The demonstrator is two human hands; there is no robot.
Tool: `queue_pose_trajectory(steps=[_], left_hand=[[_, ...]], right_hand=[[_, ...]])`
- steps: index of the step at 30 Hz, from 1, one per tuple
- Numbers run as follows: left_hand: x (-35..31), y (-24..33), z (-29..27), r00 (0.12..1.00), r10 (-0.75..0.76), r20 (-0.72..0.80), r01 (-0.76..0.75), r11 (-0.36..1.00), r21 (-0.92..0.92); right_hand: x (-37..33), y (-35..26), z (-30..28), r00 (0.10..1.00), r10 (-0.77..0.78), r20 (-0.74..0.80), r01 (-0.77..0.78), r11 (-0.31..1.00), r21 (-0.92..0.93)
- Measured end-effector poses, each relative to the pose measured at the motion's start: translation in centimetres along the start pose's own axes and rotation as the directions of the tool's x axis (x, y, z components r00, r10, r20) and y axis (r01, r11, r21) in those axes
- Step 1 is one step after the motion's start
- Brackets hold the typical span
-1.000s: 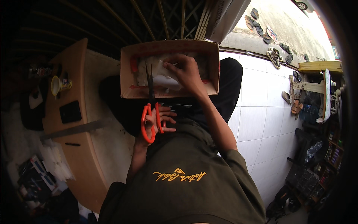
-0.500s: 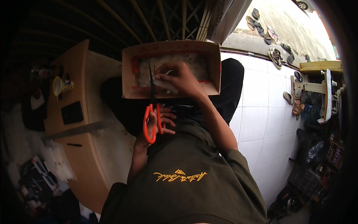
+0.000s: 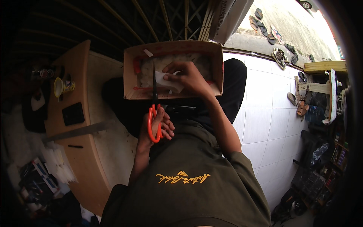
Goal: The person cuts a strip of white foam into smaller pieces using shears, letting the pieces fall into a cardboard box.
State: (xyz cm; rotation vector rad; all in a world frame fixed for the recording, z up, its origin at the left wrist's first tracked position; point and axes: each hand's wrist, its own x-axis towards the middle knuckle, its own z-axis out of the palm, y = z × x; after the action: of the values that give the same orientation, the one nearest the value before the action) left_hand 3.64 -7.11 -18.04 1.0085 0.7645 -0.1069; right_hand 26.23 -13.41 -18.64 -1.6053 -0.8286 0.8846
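My left hand (image 3: 165, 124) is closed on the orange handles of a pair of scissors (image 3: 154, 99). Their dark blades point away from me, pressed together, with the tips over a cardboard box (image 3: 130, 81). Between the thumb and fingers of my right hand (image 3: 188, 78) is a piece of white paper (image 3: 162, 79), right beside the blades. Pale cut scraps (image 3: 202, 63) cover the bottom of the box, which rests at my lap between my knees. A small white strip (image 3: 148, 53) shows near the box's far left wall, beyond the scissor tips.
To my left stands a wooden table (image 3: 89, 159) with a dark phone-like slab (image 3: 73, 114), a yellow-rimmed cup (image 3: 58, 87) and a pen (image 3: 75, 146). Folding metal bars (image 3: 162, 19) rise behind the box. White floor tiles (image 3: 261, 117) lie at right, with sandals and shoes (image 3: 279, 57) beyond.
The scissors have gone from slightly apart to closed. A small white strip has come off and appears at the box's far left. My left fingers have drawn in around the handles.
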Motion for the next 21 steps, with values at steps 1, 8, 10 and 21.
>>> queue_pose_trajectory(steps=[1,8,10,21], left_hand=[[0.0,-0.1,0.0,0.996,0.023,0.082,-0.015,0.996,-0.093],[0.6,-2.0,-1.2,0.953,0.136,0.271,-0.099,0.984,-0.145],[0.8,-1.7,-1.5,0.946,0.107,0.306,-0.050,0.981,-0.189],[0.1,-1.2,-0.4,0.988,0.072,0.137,-0.051,0.987,-0.152]], right_hand=[[0.0,-0.1,0.0,1.000,0.005,-0.022,-0.006,1.000,-0.024],[0.6,0.2,1.3,0.963,-0.038,-0.265,0.047,0.998,0.028],[0.8,0.0,2.0,0.974,-0.035,-0.224,0.045,0.998,0.039],[-0.2,-1.1,1.5,0.999,0.029,0.013,-0.029,0.999,0.024]])
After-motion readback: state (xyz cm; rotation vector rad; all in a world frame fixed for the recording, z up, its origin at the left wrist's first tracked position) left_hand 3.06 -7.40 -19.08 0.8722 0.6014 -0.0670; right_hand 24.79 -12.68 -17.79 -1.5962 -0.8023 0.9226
